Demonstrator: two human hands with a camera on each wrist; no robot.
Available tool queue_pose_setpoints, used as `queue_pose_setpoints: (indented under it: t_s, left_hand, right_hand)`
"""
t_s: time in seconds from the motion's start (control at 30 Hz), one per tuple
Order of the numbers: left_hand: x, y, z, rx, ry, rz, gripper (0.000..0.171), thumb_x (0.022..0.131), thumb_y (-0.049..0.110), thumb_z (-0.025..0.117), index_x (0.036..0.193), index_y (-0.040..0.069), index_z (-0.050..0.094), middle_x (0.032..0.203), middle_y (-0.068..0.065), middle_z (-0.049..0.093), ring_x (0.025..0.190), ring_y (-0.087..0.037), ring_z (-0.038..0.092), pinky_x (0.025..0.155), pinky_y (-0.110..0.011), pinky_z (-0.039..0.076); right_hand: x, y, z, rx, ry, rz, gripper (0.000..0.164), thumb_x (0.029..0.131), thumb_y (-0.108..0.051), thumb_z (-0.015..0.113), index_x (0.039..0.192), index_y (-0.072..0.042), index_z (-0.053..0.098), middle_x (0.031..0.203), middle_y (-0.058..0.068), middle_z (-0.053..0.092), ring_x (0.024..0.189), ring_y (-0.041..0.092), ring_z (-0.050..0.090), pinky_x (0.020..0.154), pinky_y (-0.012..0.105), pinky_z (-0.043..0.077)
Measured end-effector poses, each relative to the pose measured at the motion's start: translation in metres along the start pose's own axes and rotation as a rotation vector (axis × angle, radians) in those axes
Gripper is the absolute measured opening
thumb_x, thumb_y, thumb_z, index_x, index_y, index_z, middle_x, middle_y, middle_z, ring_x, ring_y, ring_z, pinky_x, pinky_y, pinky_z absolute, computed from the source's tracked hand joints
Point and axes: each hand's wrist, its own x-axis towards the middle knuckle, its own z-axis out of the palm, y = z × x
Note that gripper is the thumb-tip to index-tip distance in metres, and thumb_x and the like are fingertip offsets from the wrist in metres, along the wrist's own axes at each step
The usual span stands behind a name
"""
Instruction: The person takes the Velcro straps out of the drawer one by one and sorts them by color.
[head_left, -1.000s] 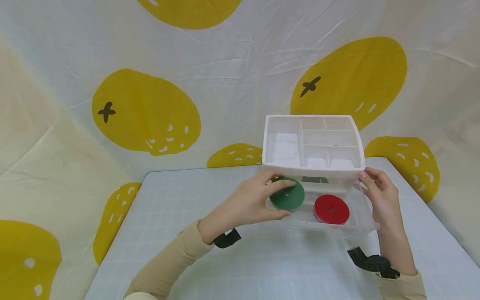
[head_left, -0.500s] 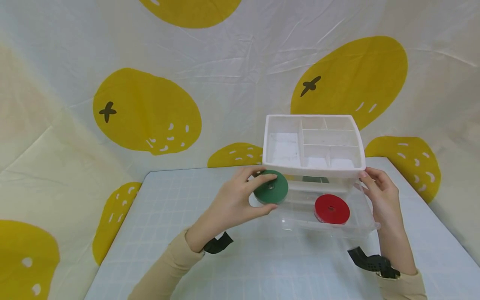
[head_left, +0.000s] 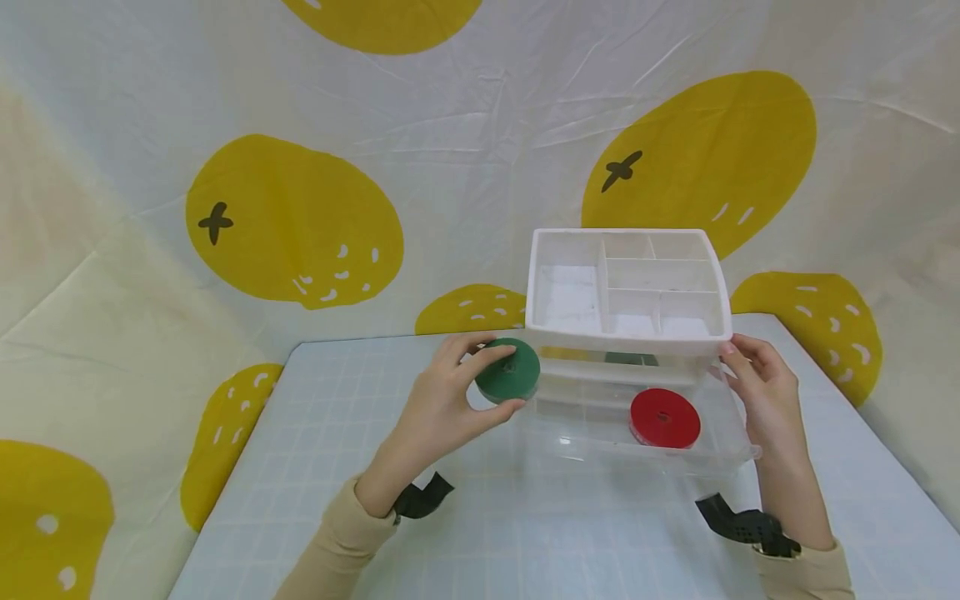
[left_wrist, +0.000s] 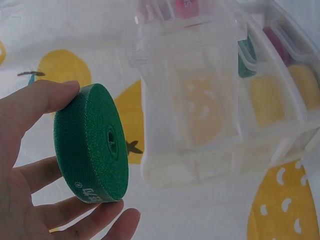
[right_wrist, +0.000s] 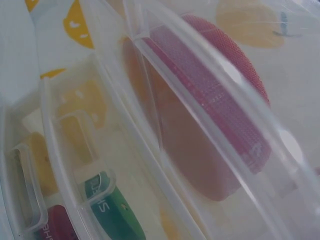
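Note:
My left hand (head_left: pixel 431 400) pinches a roll of green hook-and-loop tape (head_left: pixel 510 371) between thumb and fingers, left of the white drawer organizer (head_left: pixel 626 342). Close up in the left wrist view, the green roll (left_wrist: pixel 107 150) shows its woven edge and small centre hole. A clear drawer (head_left: pixel 581 433) stands pulled out at the organizer's front, with a red roll of tape (head_left: pixel 663 417) lying in it. My right hand (head_left: pixel 768 396) holds the organizer's front right corner, thumb at the rim. In the right wrist view the red roll (right_wrist: pixel 250 120) shows through the clear plastic; that hand is out of sight there.
Small divided compartments make up the organizer's top. Behind other drawer fronts sit a green item (right_wrist: pixel 117 215) and a dark red item (right_wrist: pixel 57 222) with white lettering. A pale checked cloth (head_left: pixel 352 367) covers the table, and a fruit-print curtain (head_left: pixel 465 167) hangs behind.
The left hand has carried the green roll leftward, from over the clear drawer to beside the organizer. The right hand, the organizer and the red roll have stayed in place.

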Motion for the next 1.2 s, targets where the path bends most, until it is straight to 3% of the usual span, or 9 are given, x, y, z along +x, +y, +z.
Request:
queue_pose_setpoints:
  t_s: [0.1,0.4,0.57,0.7,0.8,1.07,1.1,1.2]
  left_hand:
    - [-0.003,-0.005,0.003,-0.014,0.007,-0.044,0.05,0.074,0.033,0.082,0.12,0.02,0.065,0.128,-0.006,0.055,0.114,-0.022,0.051,0.082,-0.03,0.057]
    - [-0.007,-0.027,0.02,-0.058,0.04,-0.107,0.049,0.074,0.032,0.082,0.118,0.018,0.066,0.126,-0.007,0.057,0.116,-0.025,0.05,0.085,-0.037,0.055]
    - [-0.008,-0.042,0.035,-0.13,0.035,-0.17,0.047,0.075,0.03,0.082,0.118,0.017,0.066,0.127,-0.008,0.056,0.114,-0.027,0.049,0.081,-0.038,0.056]
    - [-0.008,-0.056,0.05,-0.161,0.027,-0.227,0.047,0.076,0.03,0.082,0.118,0.017,0.066,0.128,-0.008,0.055,0.112,-0.025,0.048,0.08,-0.035,0.055]
    - [-0.009,-0.065,0.06,-0.178,0.028,-0.255,0.047,0.076,0.03,0.081,0.118,0.016,0.066,0.128,-0.007,0.055,0.11,-0.024,0.049,0.08,-0.033,0.053]
    - [-0.008,-0.088,0.086,-0.196,0.052,-0.318,0.047,0.074,0.028,0.082,0.117,0.014,0.067,0.127,-0.012,0.056,0.112,-0.03,0.05,0.083,-0.04,0.053]
    - [-0.008,-0.09,0.09,-0.195,0.052,-0.33,0.047,0.074,0.028,0.082,0.117,0.014,0.067,0.127,-0.012,0.056,0.113,-0.031,0.049,0.085,-0.041,0.053]
    - [-0.007,-0.099,0.1,-0.194,0.051,-0.358,0.047,0.075,0.029,0.082,0.117,0.013,0.067,0.127,-0.013,0.056,0.114,-0.031,0.048,0.089,-0.046,0.051]
  right_hand:
    - [0.0,0.0,0.0,-0.013,-0.001,0.007,0.046,0.093,-0.047,0.054,0.135,-0.028,0.048,0.119,-0.024,0.049,0.11,0.0,0.049,0.1,0.036,0.044]
    - [0.0,-0.002,0.001,-0.029,0.005,0.009,0.048,0.093,-0.048,0.054,0.135,-0.028,0.048,0.121,-0.023,0.049,0.109,0.0,0.049,0.1,0.036,0.045]
    - [0.001,-0.003,0.001,0.031,0.008,0.026,0.047,0.092,-0.044,0.058,0.134,-0.026,0.049,0.12,-0.021,0.05,0.109,0.003,0.05,0.081,0.015,0.047]
    - [0.001,-0.003,0.002,-0.014,0.021,0.028,0.049,0.092,-0.049,0.055,0.135,-0.028,0.048,0.12,-0.023,0.049,0.109,0.0,0.049,0.102,0.037,0.044]
    - [0.002,-0.003,0.003,-0.043,0.034,0.038,0.049,0.092,-0.05,0.053,0.135,-0.029,0.047,0.119,-0.024,0.048,0.108,-0.002,0.049,0.107,0.054,0.037]
    - [0.001,-0.004,0.003,-0.027,0.026,0.055,0.05,0.092,-0.05,0.054,0.137,-0.028,0.047,0.122,-0.023,0.048,0.106,-0.004,0.048,0.108,0.054,0.036]
    - [0.001,-0.004,0.003,-0.014,0.024,0.055,0.05,0.092,-0.05,0.054,0.136,-0.028,0.047,0.122,-0.022,0.049,0.105,-0.004,0.048,0.106,0.048,0.04]
    - [0.001,-0.004,0.003,-0.028,0.021,0.054,0.05,0.092,-0.051,0.053,0.136,-0.029,0.047,0.121,-0.023,0.048,0.106,-0.004,0.048,0.104,0.046,0.043]
